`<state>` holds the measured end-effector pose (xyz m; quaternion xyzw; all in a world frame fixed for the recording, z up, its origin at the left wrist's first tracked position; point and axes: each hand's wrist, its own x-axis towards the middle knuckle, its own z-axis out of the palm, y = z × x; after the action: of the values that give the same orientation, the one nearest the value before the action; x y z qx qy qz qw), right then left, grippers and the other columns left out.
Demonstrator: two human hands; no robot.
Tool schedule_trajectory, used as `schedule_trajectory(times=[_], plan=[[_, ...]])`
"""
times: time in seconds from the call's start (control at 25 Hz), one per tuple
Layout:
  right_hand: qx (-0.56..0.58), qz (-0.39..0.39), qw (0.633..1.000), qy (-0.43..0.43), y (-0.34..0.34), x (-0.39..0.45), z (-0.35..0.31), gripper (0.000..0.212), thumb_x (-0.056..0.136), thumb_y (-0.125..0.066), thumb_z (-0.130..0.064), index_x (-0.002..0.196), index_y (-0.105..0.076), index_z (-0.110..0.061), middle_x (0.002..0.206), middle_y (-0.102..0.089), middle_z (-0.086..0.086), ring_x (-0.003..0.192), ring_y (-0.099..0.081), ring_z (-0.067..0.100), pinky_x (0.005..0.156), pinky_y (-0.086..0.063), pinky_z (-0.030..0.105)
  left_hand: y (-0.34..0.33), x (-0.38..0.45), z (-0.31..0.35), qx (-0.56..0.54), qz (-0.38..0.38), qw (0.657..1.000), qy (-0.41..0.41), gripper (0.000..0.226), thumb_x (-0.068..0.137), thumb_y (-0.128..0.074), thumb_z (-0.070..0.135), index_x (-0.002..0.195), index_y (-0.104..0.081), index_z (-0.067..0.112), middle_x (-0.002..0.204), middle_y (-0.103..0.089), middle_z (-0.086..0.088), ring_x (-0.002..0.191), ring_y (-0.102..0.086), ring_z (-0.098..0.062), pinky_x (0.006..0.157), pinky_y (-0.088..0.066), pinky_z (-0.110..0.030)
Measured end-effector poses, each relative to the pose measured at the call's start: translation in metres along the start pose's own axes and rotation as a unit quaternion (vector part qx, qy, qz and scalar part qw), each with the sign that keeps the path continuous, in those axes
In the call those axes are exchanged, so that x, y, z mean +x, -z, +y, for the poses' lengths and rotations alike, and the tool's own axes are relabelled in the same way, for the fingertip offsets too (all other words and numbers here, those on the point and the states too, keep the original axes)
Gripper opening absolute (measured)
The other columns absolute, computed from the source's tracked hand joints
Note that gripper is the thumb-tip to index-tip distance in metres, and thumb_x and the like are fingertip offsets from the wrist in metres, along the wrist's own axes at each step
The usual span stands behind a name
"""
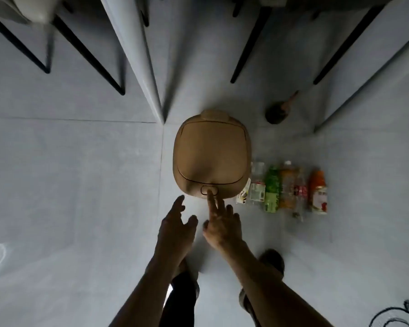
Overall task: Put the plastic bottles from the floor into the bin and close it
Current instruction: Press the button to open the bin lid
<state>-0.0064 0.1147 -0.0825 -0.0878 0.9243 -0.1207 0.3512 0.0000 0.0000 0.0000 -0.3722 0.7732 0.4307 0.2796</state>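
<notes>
While the lid point(210, 152) of the tan bin point(211, 159) lies shut and flat, the right hand point(222, 223) reaches to the bin's 6 o'clock edge; its forefinger is stretched out with the tip resting on the oval button point(209, 190) set in the front rim, the other fingers loosely bent, and nothing is held in it; the left hand point(177, 223) hovers just at 8 o'clock of the button, fingers spread and palm down, empty and clear of the bin. Plastic bottles lie in a row on the grey floor point(69, 185) at 3 to 4 o'clock of the bin, side by side and roughly parallel; nearest the bin is a clear bottle point(257, 182) with a pale label, touching or almost touching the bin's wall; next a green bottle point(272, 187); then an orange-tinted bottle point(288, 182) with a white cap; then a clear bottle with a red label point(299, 192); farthest out, slightly apart from the rest, an orange bottle point(318, 192) with a red and white label. A small white scrap point(244, 195) lies against the bin's base at 4 o'clock. At 1 o'clock of the bin, well apart, rests a dark round brush point(275, 113) with a wooden handle. Black chair legs point(250, 43) stand at 12 o'clock; a black cable point(394, 315) curls at 5 o'clock near the frame corner.
</notes>
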Motion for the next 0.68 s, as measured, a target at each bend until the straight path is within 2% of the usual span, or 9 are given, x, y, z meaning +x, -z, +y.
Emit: schedule_trajectory(times=[0.08,0.12,0.2,0.28,0.4,0.52,0.68], plan=[[-0.01,-0.001,1.0,-0.028,-0.015,0.018,0.005,0.092,0.089,-0.056,-0.029,0.154,0.009,-0.026,0.16,-0.028,0.011,0.126,-0.048,0.034,0.098,-0.046,0.047,-0.01,0.024,-0.015,0.011,-0.007,1.0,-0.005,0.062,0.095,-0.056,0.026,0.151,-0.031,0.031,0.15,-0.049,-0.002,0.134,-0.051,-0.026,0.104,-0.044,-0.039],[-0.025,0.002,0.999,-0.033,-0.019,0.021,0.007,0.091,0.09,-0.057,-0.029,0.154,0.007,-0.026,0.155,-0.036,0.012,0.125,-0.049,0.034,0.097,-0.047,0.047,-0.013,0.033,-0.021,0.015,-0.008,1.0,-0.005,0.061,0.095,-0.056,0.026,0.151,-0.031,0.031,0.15,-0.05,-0.002,0.134,-0.05,-0.026,0.106,-0.043,-0.041],[-0.043,0.007,0.999,-0.033,-0.026,0.027,0.008,0.087,0.09,-0.057,-0.029,0.154,0.001,-0.023,0.139,-0.053,0.012,0.12,-0.051,0.033,0.096,-0.047,0.046,-0.017,0.042,-0.027,0.012,-0.023,1.0,-0.004,0.06,0.095,-0.056,0.026,0.15,-0.032,0.03,0.149,-0.05,-0.002,0.134,-0.05,-0.025,0.106,-0.043,-0.042],[-0.055,0.0,0.998,-0.028,-0.026,0.025,0.001,0.086,0.09,-0.058,-0.03,0.155,-0.003,-0.021,0.13,-0.06,0.012,0.12,-0.052,0.033,0.098,-0.044,0.048,-0.023,0.041,-0.033,0.015,-0.038,0.999,-0.014,0.059,0.095,-0.056,0.026,0.15,-0.033,0.03,0.149,-0.051,-0.003,0.133,-0.051,-0.025,0.104,-0.044,-0.04],[-0.001,-0.006,0.999,-0.035,-0.015,0.023,0.012,0.082,0.091,-0.056,-0.03,0.155,-0.006,-0.025,0.128,-0.061,0.011,0.119,-0.052,0.033,0.097,-0.043,0.046,-0.026,0.037,-0.033,0.023,-0.057,0.998,-0.005,0.055,0.094,-0.056,0.025,0.147,-0.039,0.029,0.145,-0.054,-0.004,0.13,-0.053,-0.025,0.103,-0.047,-0.042],[0.07,0.072,0.995,-0.014,0.01,-0.009,0.042,0.067,0.092,-0.054,-0.026,0.152,-0.025,-0.021,0.125,-0.064,0.008,0.109,-0.057,0.025,0.089,-0.048,0.037,-0.033,0.008,-0.02,0.057,-0.109,0.992,-0.026,0.047,0.096,-0.055,0.025,0.142,-0.046,0.027,0.143,-0.057,-0.004,0.129,-0.056,-0.025,0.106,-0.047,-0.041],[0.119,0.115,0.981,-0.104,0.034,-0.047,0.108,0.058,0.093,-0.055,-0.024,0.147,-0.036,-0.017,0.131,-0.062,0.006,0.11,-0.058,0.022,0.089,-0.048,0.034,-0.071,-0.016,0.012,0.096,-0.16,0.98,-0.064,0.045,0.096,-0.052,0.03,0.14,-0.046,0.031,0.142,-0.058,0.0,0.128,-0.056,-0.021,0.104,-0.046,-0.036]])
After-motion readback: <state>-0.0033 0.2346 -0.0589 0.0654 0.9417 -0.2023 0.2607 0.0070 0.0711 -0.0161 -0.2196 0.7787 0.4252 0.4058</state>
